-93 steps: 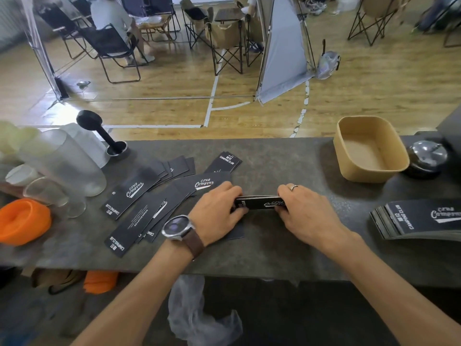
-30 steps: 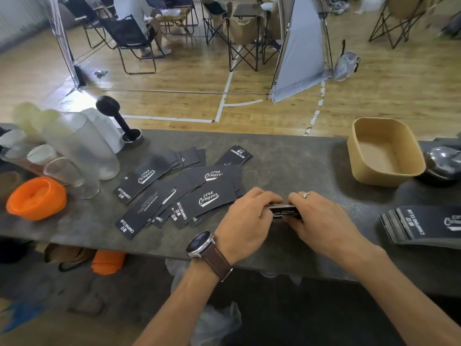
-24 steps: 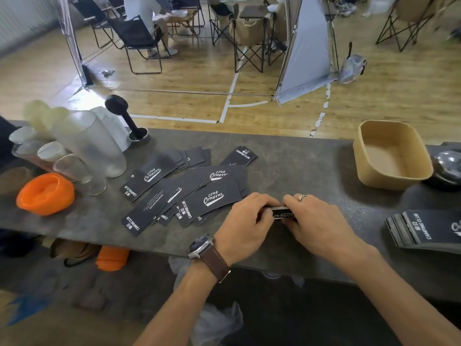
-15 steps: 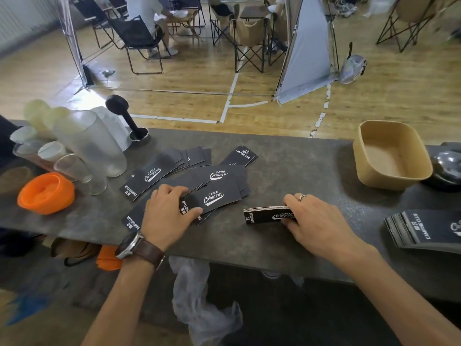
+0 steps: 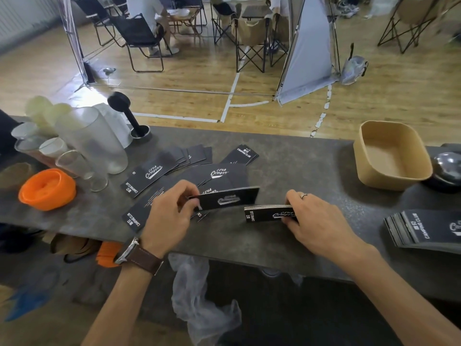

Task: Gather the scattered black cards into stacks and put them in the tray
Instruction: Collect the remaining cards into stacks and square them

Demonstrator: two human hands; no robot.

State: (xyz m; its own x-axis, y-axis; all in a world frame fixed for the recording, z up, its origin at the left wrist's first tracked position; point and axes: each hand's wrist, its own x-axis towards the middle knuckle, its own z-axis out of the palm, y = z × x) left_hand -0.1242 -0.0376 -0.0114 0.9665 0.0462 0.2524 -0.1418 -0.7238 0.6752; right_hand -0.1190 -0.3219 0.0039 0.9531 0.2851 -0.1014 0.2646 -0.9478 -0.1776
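The left hand (image 5: 169, 216) pinches a single black card (image 5: 228, 199) by its left end, lifted off the counter (image 5: 299, 166) with its long axis running left to right, printed face toward the camera. The right hand (image 5: 316, 221) grips a small stack (image 5: 268, 214) – also lying left to right – on the counter. More scattered cards (image 5: 159, 176) lie behind. The tan tray (image 5: 391, 156) sits far right.

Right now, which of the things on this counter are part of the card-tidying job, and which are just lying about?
Part of the job:
- card pinched by the left hand
- small stack held by the right hand
- scattered cards
- brown tray, no cards in it
- larger stack at the right

Just lying about:
- orange lid
- frosted cups
- black tamper
- shiny dome
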